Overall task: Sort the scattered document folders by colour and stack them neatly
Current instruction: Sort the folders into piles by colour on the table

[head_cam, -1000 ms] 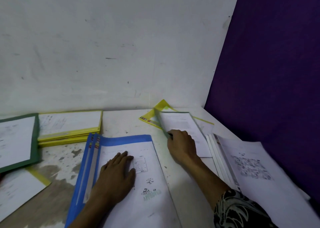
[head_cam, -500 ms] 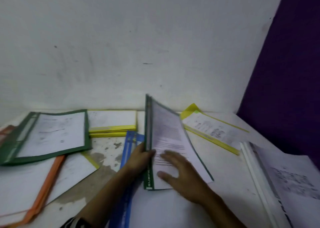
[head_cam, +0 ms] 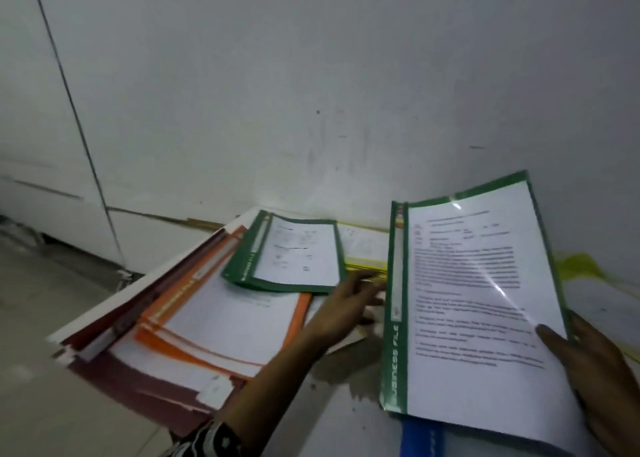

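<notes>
While the right hand point(head_cam: 595, 370) grips a green folder point(head_cam: 467, 300) by its right edge, tilted above the table's point(head_cam: 346, 404) near edge, the left hand point(head_cam: 346, 304), fingers straight, lies beside a second green folder point(head_cam: 294, 255) atop orange folders point(head_cam: 225, 311) near the back-left corner.

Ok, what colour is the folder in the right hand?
Green; the folder in the right hand shows best in the head view.

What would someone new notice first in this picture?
The big green folder at the right, held up in the right hand, its printed page facing the camera. Next, the left hand stretched out toward the yellow folders in the middle, beside a second green folder lying partly over the orange folders at the left.
</notes>
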### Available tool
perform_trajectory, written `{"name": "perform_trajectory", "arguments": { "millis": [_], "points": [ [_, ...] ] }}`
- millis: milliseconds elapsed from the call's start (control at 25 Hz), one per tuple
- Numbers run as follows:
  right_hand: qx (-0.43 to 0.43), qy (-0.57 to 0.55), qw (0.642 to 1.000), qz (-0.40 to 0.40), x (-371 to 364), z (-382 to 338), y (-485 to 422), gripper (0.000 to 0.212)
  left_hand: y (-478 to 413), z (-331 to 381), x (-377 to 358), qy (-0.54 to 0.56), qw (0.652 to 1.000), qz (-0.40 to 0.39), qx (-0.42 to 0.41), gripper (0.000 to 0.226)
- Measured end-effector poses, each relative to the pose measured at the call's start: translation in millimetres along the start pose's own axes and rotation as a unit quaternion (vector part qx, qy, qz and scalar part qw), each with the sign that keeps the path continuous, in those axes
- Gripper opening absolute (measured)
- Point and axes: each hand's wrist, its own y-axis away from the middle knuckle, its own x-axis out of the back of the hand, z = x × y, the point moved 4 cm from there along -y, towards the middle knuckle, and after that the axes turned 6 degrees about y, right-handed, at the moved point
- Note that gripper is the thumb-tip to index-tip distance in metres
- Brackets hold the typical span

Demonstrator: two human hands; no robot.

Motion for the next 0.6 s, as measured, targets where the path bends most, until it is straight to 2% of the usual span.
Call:
{"name": "perform_trajectory", "arguments": {
  "millis": [40,80,120,160,200,280,400,480,520,600],
  "points": [
    [0.005,0.01,1.0,-0.004,-13,-1,-1,0.064,-5,-4,37,-0.041,0.997,0.066,-0.013,0.03],
    [0.013,0.003,1.0,-0.018,-30,-5,-3,0.051,-9,-4,74,-0.091,0.987,0.128,-0.025,0.032],
    [0.013,-0.003,0.999,-0.039,-48,-14,1,0.026,-11,-3,109,-0.154,0.97,0.189,-0.023,0.035],
    [0.012,-0.012,0.998,-0.066,-67,-15,-4,0.012,-16,-3,144,-0.23,0.942,0.244,-0.003,0.041],
    [0.0,-0.013,0.996,-0.085,-82,-15,-5,0.019,-21,-1,172,-0.321,0.903,0.283,0.032,0.048],
    [-0.004,-0.025,0.994,-0.109,-106,-8,-7,0.026,-32,-5,210,-0.478,0.823,0.286,0.111,0.064],
    [-0.007,-0.003,0.993,-0.118,-124,0,-9,0.029,-55,-15,226,-0.588,0.759,0.228,0.161,0.087],
    [-0.023,-0.001,0.991,-0.129,-122,7,-6,0.045,-68,-15,228,-0.614,0.733,0.227,0.186,0.087],
    [-0.016,0.011,0.991,-0.135,-122,5,-1,0.06,-73,-14,227,-0.623,0.725,0.215,0.2,0.081],
    [-0.041,0.036,0.987,-0.154,-121,20,-6,0.12,-83,-10,223,-0.617,0.729,0.189,0.227,0.068]
  ]
}}
